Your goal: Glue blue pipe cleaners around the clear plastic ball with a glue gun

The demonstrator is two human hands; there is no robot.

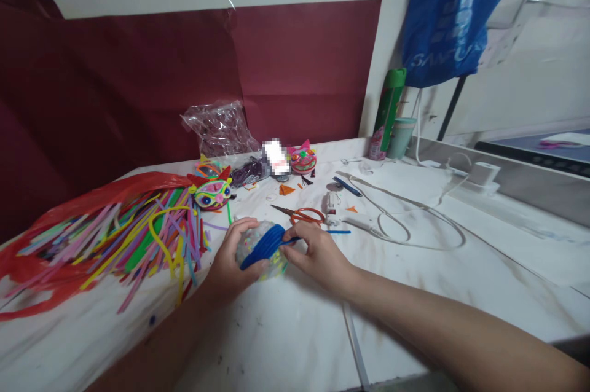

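Note:
A pale, rounded ball-like form [249, 239] speckled with colour sits above the tabletop, partly covered by rows of blue pipe cleaner [265, 246]. My left hand [230, 260] wraps round its left side, thumb at the lower edge and fingers over the top. At its right side my right hand [318, 254] pinches the blue pipe cleaner, whose loose end [340, 231] sticks out to the right past the fingers. Just beyond the right hand lie scissors with orange handles [308, 215], and a white glue gun [364, 222] lies to their right.
On the left, a red plastic bag [133, 180] spills many coloured pipe cleaners [152, 232]. Decorated animal-face crafts [212, 191] stand behind, near a clear plastic bag [221, 125]. A white cord [428, 203] loops across the right side; a green spray can [389, 112] stands at the wall.

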